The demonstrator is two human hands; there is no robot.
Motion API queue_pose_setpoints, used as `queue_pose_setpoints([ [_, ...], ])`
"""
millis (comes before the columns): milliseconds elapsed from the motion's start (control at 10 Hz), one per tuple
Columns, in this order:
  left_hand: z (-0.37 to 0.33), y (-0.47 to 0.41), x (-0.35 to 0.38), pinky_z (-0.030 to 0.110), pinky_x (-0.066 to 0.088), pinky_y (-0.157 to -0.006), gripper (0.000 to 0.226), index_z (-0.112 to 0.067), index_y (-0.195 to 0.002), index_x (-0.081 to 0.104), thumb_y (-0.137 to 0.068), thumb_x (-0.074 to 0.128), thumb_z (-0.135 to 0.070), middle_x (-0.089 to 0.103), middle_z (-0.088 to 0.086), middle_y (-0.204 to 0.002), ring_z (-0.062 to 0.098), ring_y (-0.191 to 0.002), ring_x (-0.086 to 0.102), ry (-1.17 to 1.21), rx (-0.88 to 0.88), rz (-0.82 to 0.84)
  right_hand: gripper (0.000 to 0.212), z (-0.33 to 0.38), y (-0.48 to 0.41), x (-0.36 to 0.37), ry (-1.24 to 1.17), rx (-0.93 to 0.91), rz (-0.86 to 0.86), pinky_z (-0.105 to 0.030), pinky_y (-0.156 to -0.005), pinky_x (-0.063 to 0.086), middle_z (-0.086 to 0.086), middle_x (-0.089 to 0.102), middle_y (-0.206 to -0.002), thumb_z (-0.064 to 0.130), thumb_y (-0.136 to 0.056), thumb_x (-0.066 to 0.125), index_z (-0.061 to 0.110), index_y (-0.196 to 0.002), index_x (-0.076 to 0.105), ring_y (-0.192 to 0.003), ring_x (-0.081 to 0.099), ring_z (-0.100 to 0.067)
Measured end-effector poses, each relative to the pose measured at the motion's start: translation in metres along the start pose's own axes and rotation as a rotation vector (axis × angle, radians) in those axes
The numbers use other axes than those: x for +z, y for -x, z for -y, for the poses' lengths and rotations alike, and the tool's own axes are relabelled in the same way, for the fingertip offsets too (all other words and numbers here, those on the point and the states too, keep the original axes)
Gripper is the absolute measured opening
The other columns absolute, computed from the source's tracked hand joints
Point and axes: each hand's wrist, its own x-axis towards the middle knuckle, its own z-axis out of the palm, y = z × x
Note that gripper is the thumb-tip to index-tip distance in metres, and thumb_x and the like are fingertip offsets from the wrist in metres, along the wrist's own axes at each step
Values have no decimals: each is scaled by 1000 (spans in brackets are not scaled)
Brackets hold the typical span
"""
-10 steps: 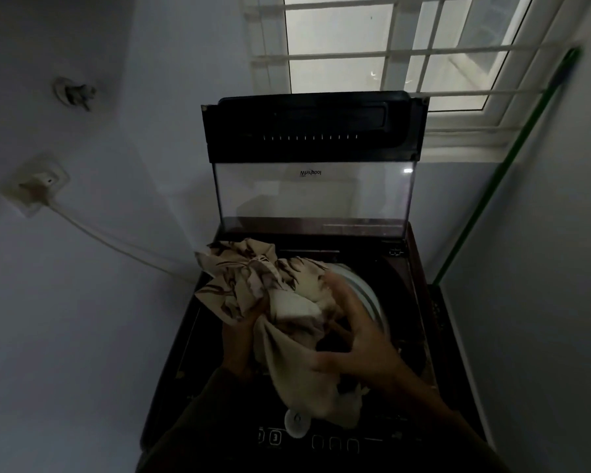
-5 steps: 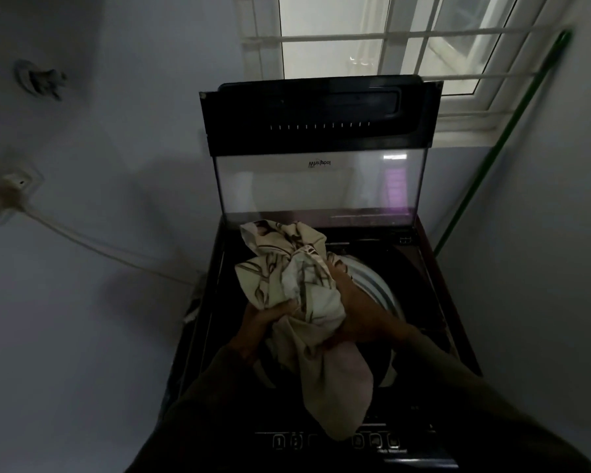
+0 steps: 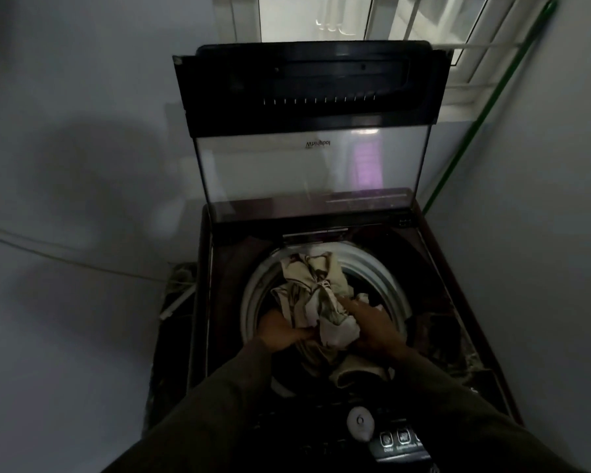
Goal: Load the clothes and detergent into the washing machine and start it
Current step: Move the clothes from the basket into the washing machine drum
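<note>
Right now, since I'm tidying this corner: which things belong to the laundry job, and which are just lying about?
Job: cream patterned cloth, held by left hand and right hand; dark top-loading washing machine; white drum rim; raised glass lid; button panel.
Lying about: green pole in the corner; white wall cable.
</note>
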Motion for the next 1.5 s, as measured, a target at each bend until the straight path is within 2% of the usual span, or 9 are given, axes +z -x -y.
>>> queue_pose_setpoints([
  [100,11,-12,2,39,38,-112,120,-16,-155,13,-65,86,-48,39,-5,-148,15,-138,38,-76,16,-145,32,-6,-4,-4,197,91,0,-29,-80,58,-4,69,-112,42,-91,62,19,-113,65,-100,69,-21],
  [200,16,-20,3,40,30,-117,106,-33,-155,-4,-82,73,-41,16,10,-163,26,-146,26,-280,118,-121,77,-18,-16,2,630,2,15,-39,-98,47,-10,51,-143,63,-77,42,29,-145,42,-128,52,-32],
  [300,24,-26,9,36,22,-118,76,-42,-154,5,-96,55,-39,-5,11,-164,32,-150,14,-575,195,-140,79,-11,-24,13,680,4,106,-47,-106,38,-17,19,-160,51,-85,55,31,-154,21,-138,36,-41],
  [600,63,-37,11,50,60,-67,69,-28,-117,69,-51,83,-40,69,12,-119,39,-107,52,-1112,221,11,75,-18,-32,49,762,103,138,-57,-101,40,-10,1,-162,35,-91,60,34,-152,16,-138,32,-42],
  [700,65,-32,6,47,58,-75,98,-24,-127,66,-37,93,-55,67,10,-127,42,-110,61,-1166,157,165,75,-31,-36,53,726,91,303,-50,-109,36,-14,-7,-164,39,-96,55,35,-156,10,-142,30,-42],
  [800,65,-24,2,48,20,-118,93,-26,-158,9,-87,59,-60,9,11,-165,39,-148,19,-1243,146,201,77,-33,-38,58,776,109,398,-55,-111,32,-14,-10,-164,41,-98,53,37,-156,3,-144,25,-42],
  [1100,40,-13,5,45,28,-113,85,-27,-150,30,-79,66,-59,31,9,-154,31,-140,31,-1102,55,159,86,-32,-31,50,850,75,473,-55,-110,34,-18,-6,-163,68,-89,45,32,-156,6,-140,29,-47],
  [1300,35,8,9,48,19,-118,81,-19,-155,15,-91,55,-50,17,8,-162,30,-150,11,-1099,124,47,85,-22,3,24,828,-87,304,-51,-101,44,-9,2,-163,47,-88,56,25,-155,9,-138,36,-41],
  [1500,19,40,14,50,9,-120,68,-24,-158,7,-101,34,-49,2,7,-166,29,-152,-4,-1092,164,-80,95,-8,27,23,939,-229,49,-47,-109,39,-9,-2,-165,70,-75,13,22,-157,9,-152,4,-29],
])
